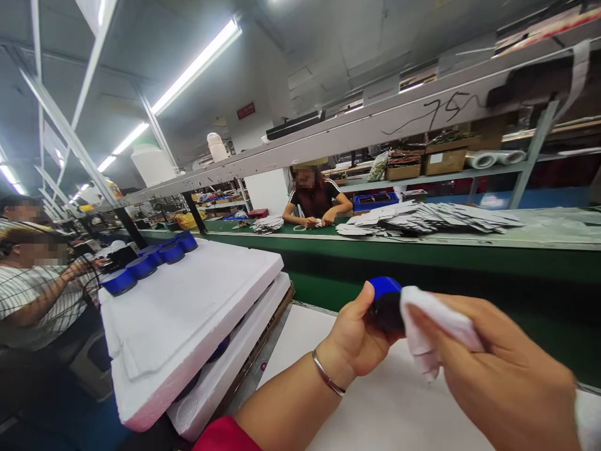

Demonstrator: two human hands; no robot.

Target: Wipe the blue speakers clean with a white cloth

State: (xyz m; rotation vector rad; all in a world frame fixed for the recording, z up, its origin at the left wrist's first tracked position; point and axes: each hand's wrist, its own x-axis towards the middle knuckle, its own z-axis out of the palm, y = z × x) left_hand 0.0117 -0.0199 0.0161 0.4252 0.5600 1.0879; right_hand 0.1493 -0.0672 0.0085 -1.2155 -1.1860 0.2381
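My left hand [359, 335], with a metal bangle on its wrist, is closed round a round blue and black part [385, 289]. The part's blue rim faces up and its black face points toward my right. A folded white cloth [441, 322] is pinched in my right hand [498, 357], its edge against the right side of the part. Below both hands lies a white work surface [300, 326]. Several similar blue parts [141, 266] stand in rows on the far left of a white foam sheet [197, 300].
Stacked foam sheets [235, 351] fill the left side. Beyond runs a green conveyor belt [310, 269] with piles of flat white pieces [422, 217]. One person [317, 200] works across it; others sit at left. A long shelf [282, 150] crosses above.
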